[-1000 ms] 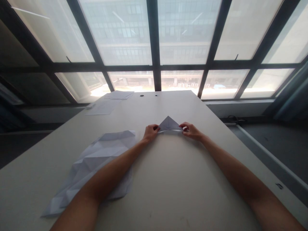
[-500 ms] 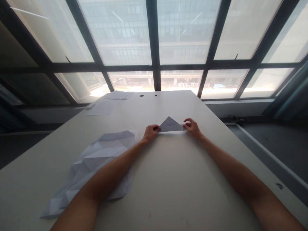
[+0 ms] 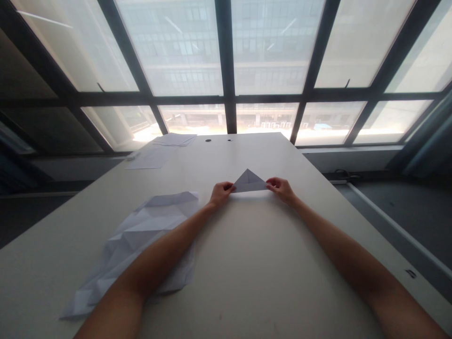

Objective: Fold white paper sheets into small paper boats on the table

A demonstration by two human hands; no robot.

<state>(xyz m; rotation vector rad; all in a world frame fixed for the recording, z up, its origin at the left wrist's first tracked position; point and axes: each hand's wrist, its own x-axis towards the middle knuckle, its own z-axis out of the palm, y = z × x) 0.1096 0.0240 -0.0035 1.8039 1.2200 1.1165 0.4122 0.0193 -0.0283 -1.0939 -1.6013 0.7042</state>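
Two hands are in view at the near side of a white table [image 3: 247, 263]. The left hand [image 3: 221, 194] is narrowly closed, pinching the left corner of a folded paper triangle [image 3: 249, 181] between thumb and fingers. The right hand [image 3: 280, 189] is likewise narrowly closed on the right corner. The triangle is located mid-table, between the hands, with its long edge toward the person and its apex pointing toward the window. Whether its lower edge touches the tabletop cannot be determined from this view.

A large creased paper sheet [image 3: 141, 240], marked by many faceted folds, lies flat on the table to the left of the hands. The left forearm [image 3: 165, 252] crosses over it. Contact between them cannot be confirmed.

At the far edge, a small stack of paper sheets [image 3: 174, 139] sits just beyond a single loose sheet [image 3: 148, 159]. Two small round holes [image 3: 219, 140] are set in the tabletop near the far edge. A dark-framed window [image 3: 228, 56] runs behind the table.
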